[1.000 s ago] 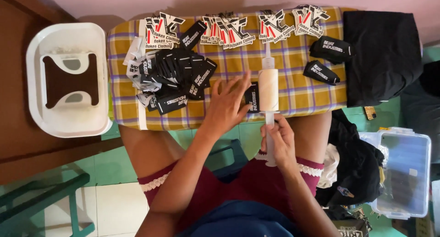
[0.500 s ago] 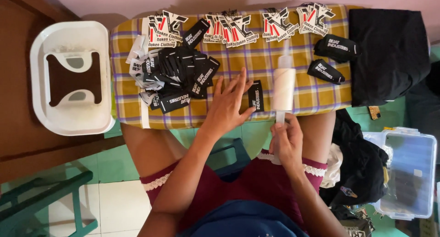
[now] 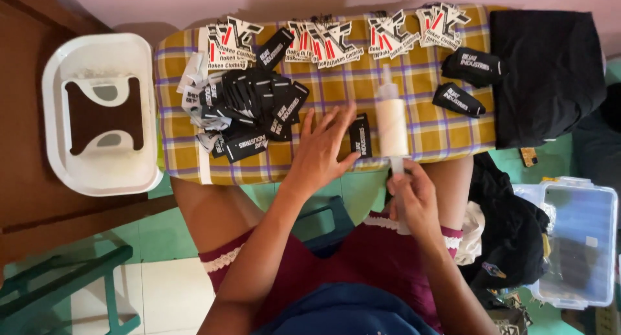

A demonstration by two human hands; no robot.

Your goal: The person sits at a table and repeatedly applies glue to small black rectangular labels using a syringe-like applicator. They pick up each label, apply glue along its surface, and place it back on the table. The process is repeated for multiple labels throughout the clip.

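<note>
On the person's lap sits a small board with a yellow checked cloth (image 3: 310,89) over it. It is the biggest thing here, with a folded black cloth (image 3: 550,69) at its right end. A white plastic stool (image 3: 97,173) stands off to the left, and a clear plastic box (image 3: 576,244) sits on the floor to the right.

Next comes a heap of black labels (image 3: 249,115) on the left part of the cloth. Two more black labels (image 3: 469,82) lie near the right end. Cut-out stickers (image 3: 323,40) in black, white and red line the far edge.

A big white syringe (image 3: 392,124) lies on the cloth with its long side pointing away from the person, tip far, plunger near. The right hand (image 3: 414,196) is wrapped around the plunger end, just under the near edge of the board. So this hand is the one on the syringe.

The left hand (image 3: 323,150) lies flat with fingers spread, holding nothing. Its fingertips touch one small black label (image 3: 360,135), which lies just to the left of the syringe, its long side running the same way.
</note>
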